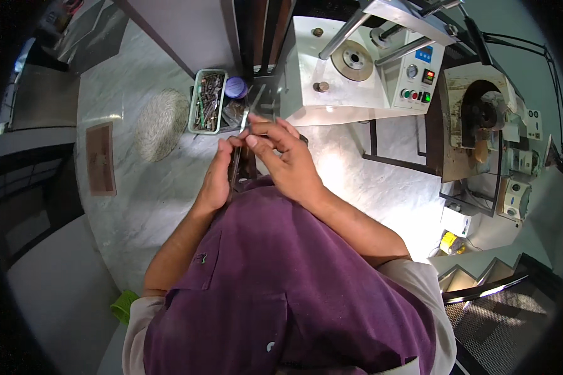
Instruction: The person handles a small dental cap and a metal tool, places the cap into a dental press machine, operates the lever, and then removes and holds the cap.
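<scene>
My two hands meet in front of my chest, fingertips close together. My right hand [289, 159] is closed, thumb and fingers pinching a slim shiny metal tool [244, 117] whose exact kind I cannot make out. My left hand [216, 175] is closed too, its fingertips beside the right thumb; what they grip is mostly hidden. A dark narrow strip [234, 165] runs down along the left palm. Just beyond the hands stands a pale green tray [192, 112] filled with small metal pieces and tools. A purple round lid or container [236, 87] is beside it.
A white press machine [331, 103] with a round metal plate [352, 60] and a control panel [413, 81] stands ahead right. Farther right are a brown-sided bench [451, 147] and other equipment. A woven round mat [161, 125] and a brown board [100, 158] lie left.
</scene>
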Demonstrator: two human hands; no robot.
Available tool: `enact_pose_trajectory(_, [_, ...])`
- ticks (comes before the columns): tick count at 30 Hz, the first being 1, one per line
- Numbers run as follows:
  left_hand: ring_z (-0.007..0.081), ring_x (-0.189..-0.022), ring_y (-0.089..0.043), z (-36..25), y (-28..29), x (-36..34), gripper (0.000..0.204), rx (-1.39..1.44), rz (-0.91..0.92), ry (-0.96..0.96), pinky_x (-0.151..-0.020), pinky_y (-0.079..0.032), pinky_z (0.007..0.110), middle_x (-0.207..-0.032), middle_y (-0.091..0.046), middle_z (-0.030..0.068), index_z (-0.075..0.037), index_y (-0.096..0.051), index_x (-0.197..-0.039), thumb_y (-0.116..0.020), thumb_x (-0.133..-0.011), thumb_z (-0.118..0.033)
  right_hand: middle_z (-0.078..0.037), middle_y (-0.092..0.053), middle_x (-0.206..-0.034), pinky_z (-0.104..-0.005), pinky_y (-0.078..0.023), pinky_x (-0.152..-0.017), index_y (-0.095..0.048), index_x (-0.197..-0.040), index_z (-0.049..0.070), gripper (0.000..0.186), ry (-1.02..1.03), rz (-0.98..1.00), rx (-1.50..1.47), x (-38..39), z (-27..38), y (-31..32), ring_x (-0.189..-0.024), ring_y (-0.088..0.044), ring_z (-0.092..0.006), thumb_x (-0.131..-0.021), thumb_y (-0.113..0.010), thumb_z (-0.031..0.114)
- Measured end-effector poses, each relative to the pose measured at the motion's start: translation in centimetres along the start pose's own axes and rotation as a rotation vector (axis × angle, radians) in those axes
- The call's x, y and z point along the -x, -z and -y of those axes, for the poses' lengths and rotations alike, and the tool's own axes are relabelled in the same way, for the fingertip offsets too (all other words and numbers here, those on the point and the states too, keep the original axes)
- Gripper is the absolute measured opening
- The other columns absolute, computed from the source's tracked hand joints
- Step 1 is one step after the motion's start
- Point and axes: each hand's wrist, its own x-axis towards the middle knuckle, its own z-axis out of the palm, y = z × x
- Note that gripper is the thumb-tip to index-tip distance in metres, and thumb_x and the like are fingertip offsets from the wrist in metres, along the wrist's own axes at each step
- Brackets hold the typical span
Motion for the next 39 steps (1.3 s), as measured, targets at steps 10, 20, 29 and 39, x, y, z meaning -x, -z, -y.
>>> enact_pose_trajectory(10, [0.0089, -0.087, -0.050, 0.4, -2.1, -1.6, 0.039, -0.361, 0.239, -0.017, -0.079, -0.043, 0.025, -0.097, -0.054, 0.0002, -0.003, -0.049, -0.117, -0.068, -0.088, -0.021, -0.003, -0.059, -0.073, -0.0318, -0.033, -0.080, -0.074, -0.089, 0.010, 0.014, -0.022, -0.184, 0.142, 0.6, 0.4, 3.2, -0.077, -0.049, -0.0176, -0.085, -0.069, 0.022])
enact_pose_trajectory(20, [0.0145, -0.077, -0.054, 1.1, -6.1, -6.5, 0.031, -0.121, 0.179, 0.113, -0.069, -0.044, 0.029, -0.088, -0.057, 0.0050, -0.007, -0.053, -0.103, -0.040, -0.103, -0.035, -0.008, -0.061, -0.088, -0.0330, -0.038, -0.077, -0.059, -0.122, 0.009, 0.036, 0.141, -0.221, 0.280, -0.7, -0.8, 10.0, -0.073, -0.053, -0.0246, -0.087, -0.063, 0.014])
enact_pose_trajectory(29, [0.0190, -0.098, -0.063, -1.9, -13.3, -11.0, 0.034, 0.381, 0.246, 0.395, -0.088, -0.050, 0.036, -0.107, -0.064, 0.0032, -0.009, -0.058, -0.112, -0.042, -0.102, -0.037, -0.006, -0.062, -0.094, -0.0379, -0.048, -0.075, -0.059, -0.128, 0.019, 0.049, 0.590, 0.052, 0.529, -4.1, -6.1, 16.6, -0.084, -0.059, -0.0265, -0.080, -0.071, 0.019])
enact_pose_trajectory(39, [0.0197, -0.090, -0.057, -1.9, -14.1, -13.5, 0.058, 0.366, 0.313, 0.474, -0.079, -0.048, 0.036, -0.105, -0.060, 0.0051, -0.002, -0.047, -0.134, -0.035, -0.101, -0.048, -0.008, -0.067, -0.087, -0.0319, -0.051, -0.068, -0.061, -0.105, 0.009, 0.020, 0.420, -0.102, 0.358, -6.4, -8.6, 23.8, -0.077, -0.067, -0.0213, -0.088, -0.066, 0.018])
